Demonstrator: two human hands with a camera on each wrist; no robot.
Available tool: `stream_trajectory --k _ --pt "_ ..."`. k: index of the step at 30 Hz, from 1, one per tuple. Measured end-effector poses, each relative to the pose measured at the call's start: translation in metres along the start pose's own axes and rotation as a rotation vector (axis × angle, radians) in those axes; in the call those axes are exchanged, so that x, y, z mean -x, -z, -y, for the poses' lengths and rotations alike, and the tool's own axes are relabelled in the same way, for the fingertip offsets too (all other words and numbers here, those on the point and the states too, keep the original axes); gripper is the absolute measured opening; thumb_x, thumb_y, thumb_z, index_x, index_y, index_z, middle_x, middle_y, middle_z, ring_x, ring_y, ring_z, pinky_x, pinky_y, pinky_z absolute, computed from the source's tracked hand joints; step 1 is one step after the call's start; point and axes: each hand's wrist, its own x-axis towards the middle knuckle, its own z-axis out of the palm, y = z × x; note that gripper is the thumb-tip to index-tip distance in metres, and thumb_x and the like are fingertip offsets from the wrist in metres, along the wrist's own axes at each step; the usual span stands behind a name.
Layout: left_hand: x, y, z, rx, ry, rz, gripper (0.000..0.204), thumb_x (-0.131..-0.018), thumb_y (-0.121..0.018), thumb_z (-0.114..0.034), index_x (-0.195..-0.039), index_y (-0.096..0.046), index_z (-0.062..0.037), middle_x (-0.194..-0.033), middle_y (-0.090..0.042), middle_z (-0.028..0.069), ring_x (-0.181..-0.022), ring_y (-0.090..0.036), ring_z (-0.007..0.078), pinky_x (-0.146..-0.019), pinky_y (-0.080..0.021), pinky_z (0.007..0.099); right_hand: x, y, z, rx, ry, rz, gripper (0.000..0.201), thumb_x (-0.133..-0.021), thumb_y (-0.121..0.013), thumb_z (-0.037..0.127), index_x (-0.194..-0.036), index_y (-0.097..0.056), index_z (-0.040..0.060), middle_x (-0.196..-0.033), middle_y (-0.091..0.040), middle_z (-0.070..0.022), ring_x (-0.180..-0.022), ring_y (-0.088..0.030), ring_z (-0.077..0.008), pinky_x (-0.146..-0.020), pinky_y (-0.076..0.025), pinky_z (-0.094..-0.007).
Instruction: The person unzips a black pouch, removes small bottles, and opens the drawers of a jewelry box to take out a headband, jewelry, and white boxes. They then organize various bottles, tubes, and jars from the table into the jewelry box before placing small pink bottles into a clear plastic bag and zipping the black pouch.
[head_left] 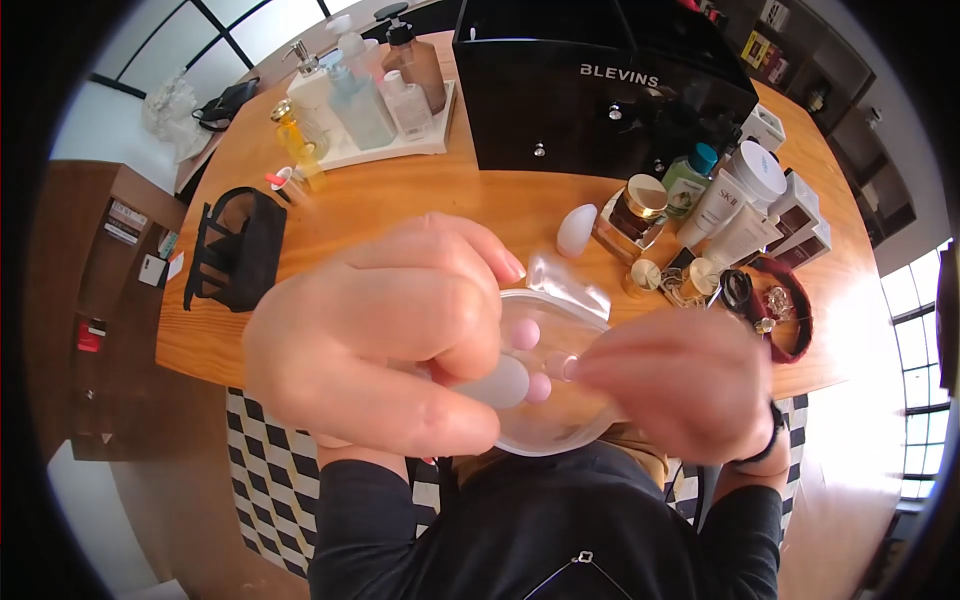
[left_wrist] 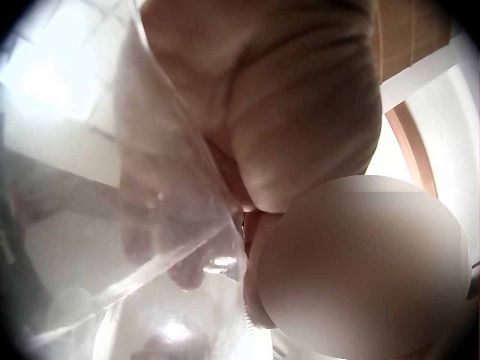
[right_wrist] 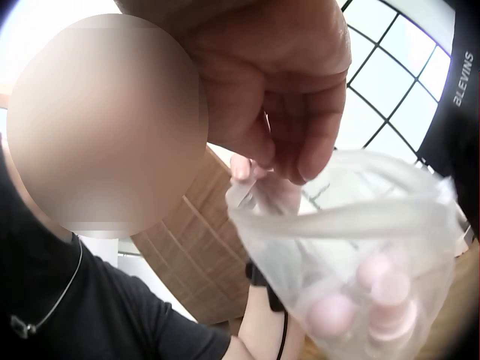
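A translucent plastic bag [head_left: 557, 440] hangs with its round mouth upward in front of my body. Inside it lie several small pink-topped pieces [right_wrist: 332, 313] and, in the head view, a pale round disc [head_left: 500, 382]. My left hand [head_left: 385, 335] grips the bag's left side with curled fingers; in the left wrist view its palm shows partly through the clear plastic. Over the right side of the mouth is my right hand [head_left: 680, 385], blurred in the head view. Its fingers [right_wrist: 319, 150] are loosely bent in the right wrist view, with nothing visible between them.
Behind the bag, a white egg-shaped piece [head_left: 576, 231] stands on the wooden table [head_left: 400, 205]. A black mesh pouch [head_left: 238, 250] lies left, a bottle tray [head_left: 385, 150] back left. The black cabinet [head_left: 610, 110] stands behind; jars, tubes and a dark red ring-shaped tray [head_left: 800, 335] fill the right.
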Motion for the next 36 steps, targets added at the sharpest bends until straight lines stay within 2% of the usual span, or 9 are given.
stream_trajectory --k 4,6,9,11,14,16,26,32,36 --pt "-0.009 0.024 0.002 0.082 -0.072 0.243 0.006 -0.068 -0.071 -0.012 -0.068 -0.068 -0.0172 -0.07 -0.041 -0.0026 -0.07 -0.051 0.0142 -0.076 -0.045 0.0414 -0.008 0.02 -0.024 0.102 -0.207 -0.23 0.013 -0.076 -0.057 -0.008 -0.085 -0.064 -0.0015 -0.084 -0.065 -0.0106 -0.076 -0.063 -0.0207 -0.065 -0.048 -0.0278" --pt "-0.009 0.026 -0.004 0.111 -0.076 0.258 0.008 -0.068 -0.071 -0.011 -0.069 -0.068 -0.0187 -0.071 -0.041 -0.0031 -0.072 -0.051 0.0136 -0.079 -0.044 0.0408 -0.013 0.017 -0.043 0.205 -0.246 -0.223 0.014 -0.078 -0.06 -0.003 -0.089 -0.064 0.0028 -0.084 -0.064 -0.0112 -0.075 -0.063 -0.0286 -0.064 -0.05 -0.0321" --pt "-0.009 0.033 -0.009 0.151 -0.08 0.324 0.012 -0.066 -0.072 -0.011 -0.071 -0.068 -0.0205 -0.073 -0.041 -0.0041 -0.076 -0.051 0.0116 -0.079 -0.043 0.0385 -0.008 -0.001 -0.082 0.394 -0.14 -0.059 0.02 -0.075 -0.06 0.002 -0.095 -0.059 0.0024 -0.093 -0.06 -0.0122 -0.079 -0.063 -0.0295 -0.064 -0.052 -0.0363" --pt "-0.014 0.027 -0.014 0.185 -0.07 0.284 0.008 -0.065 -0.067 -0.005 -0.069 -0.063 -0.0103 -0.071 -0.049 -0.0011 -0.073 -0.052 0.0147 -0.075 -0.049 0.0376 -0.008 -0.011 -0.091 0.495 -0.199 0.098 0.02 -0.074 -0.06 0.001 -0.094 -0.058 0.0023 -0.09 -0.059 -0.0121 -0.079 -0.064 -0.0291 -0.064 -0.052 -0.0354" --pt "-0.013 0.03 -0.013 0.189 -0.081 0.4 0.013 -0.068 -0.071 -0.008 -0.07 -0.067 -0.0199 -0.075 -0.045 -0.0044 -0.079 -0.053 0.0112 -0.08 -0.043 0.037 -0.012 -0.023 -0.098 0.532 -0.328 0.324 0.029 -0.075 -0.059 0.002 -0.104 -0.058 0.0044 -0.099 -0.059 -0.0131 -0.082 -0.062 -0.0311 -0.068 -0.051 -0.0375" --pt "-0.014 0.024 -0.013 0.225 -0.1 0.344 0.008 -0.068 -0.067 -0.005 -0.07 -0.064 -0.0124 -0.072 -0.048 -0.0019 -0.075 -0.053 0.0144 -0.077 -0.047 0.0386 -0.013 -0.029 -0.099 0.579 -0.355 0.447 0.025 -0.076 -0.058 0.003 -0.101 -0.059 0.0048 -0.095 -0.058 -0.013 -0.082 -0.062 -0.0304 -0.069 -0.051 -0.038" --pt "-0.009 0.028 0.004 0.275 -0.088 0.33 0.013 -0.069 -0.074 -0.008 -0.069 -0.067 -0.0186 -0.073 -0.043 -0.0041 -0.077 -0.053 0.0114 -0.081 -0.043 0.0372 0.005 -0.011 -0.08 0.462 -0.301 0.279 0.019 -0.078 -0.054 0.0 -0.094 -0.062 0.007 -0.096 -0.059 -0.01 -0.083 -0.061 -0.0325 -0.071 -0.051 -0.0378" --pt "-0.001 0.023 0.025 0.346 -0.124 0.204 0.015 -0.071 -0.075 -0.008 -0.07 -0.067 -0.0196 -0.074 -0.043 -0.0046 -0.076 -0.052 0.0119 -0.078 -0.044 0.0362 0.006 0.044 -0.013 0.155 -0.3 -0.229 0.023 -0.072 -0.062 -0.002 -0.095 -0.064 0.0013 -0.095 -0.062 -0.0105 -0.083 -0.059 -0.0192 -0.068 -0.046 -0.0275" --pt "0.001 0.019 0.034 0.37 -0.122 0.17 0.012 -0.076 -0.068 -0.008 -0.069 -0.068 -0.0179 -0.074 -0.043 -0.0033 -0.074 -0.052 0.0135 -0.078 -0.045 0.0376 0.01 0.033 0.003 -0.069 -0.018 -0.263 0.02 -0.072 -0.07 0.011 -0.087 -0.063 0.0007 -0.085 -0.062 -0.0133 -0.074 -0.059 -0.0229 -0.064 -0.047 -0.0318"
